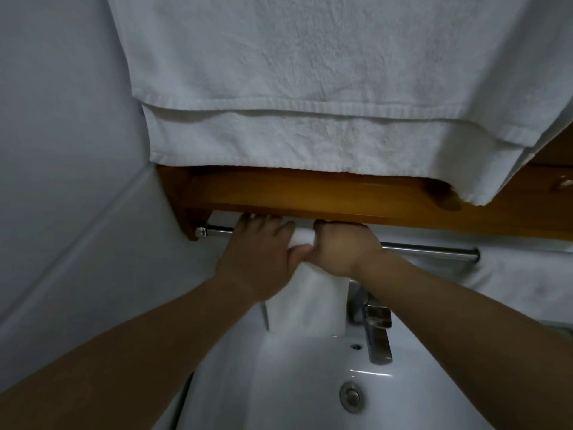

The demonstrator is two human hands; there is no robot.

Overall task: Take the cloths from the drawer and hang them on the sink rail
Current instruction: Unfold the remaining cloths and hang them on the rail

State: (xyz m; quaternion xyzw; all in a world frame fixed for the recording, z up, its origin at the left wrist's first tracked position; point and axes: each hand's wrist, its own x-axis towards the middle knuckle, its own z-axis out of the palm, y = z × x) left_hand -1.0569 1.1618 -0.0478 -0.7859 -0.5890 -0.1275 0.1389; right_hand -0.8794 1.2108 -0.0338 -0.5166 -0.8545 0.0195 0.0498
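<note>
White cloth (307,302) lies folded over the chrome sink rail (434,251), near the rail's left end. Its front fall hangs straight down towards the back rim of the sink (279,398), just left of the tap (376,330). The rail runs left to right under the front edge of a wooden shelf (310,193), so the fold of the cloth lies along that same line and its hanging length runs square to it.

Both hands are on that fold, side by side and nearly touching. The left hand (260,243) lies over the top with its fingers stretched almost straight across rail and cloth. The fingertips reach back under the shelf, and the thumb is tucked against the cloth's left edge. The right hand (344,246) is curled in a fist round the rail and has the cloth's right part wrapped in its grip. Both hands are a little blurred, so the exact pinch is hard to read.

From where I stand, the next move depends on the rail's bare right stretch. Free room lies that way, so any spreading or sliding of the cloth would go along the rail towards its right end, and the right hand is the nearer one to lead it. A large white towel (310,88) hangs from above, down over the shelf's far edge, and does not touch the cloth.
</note>
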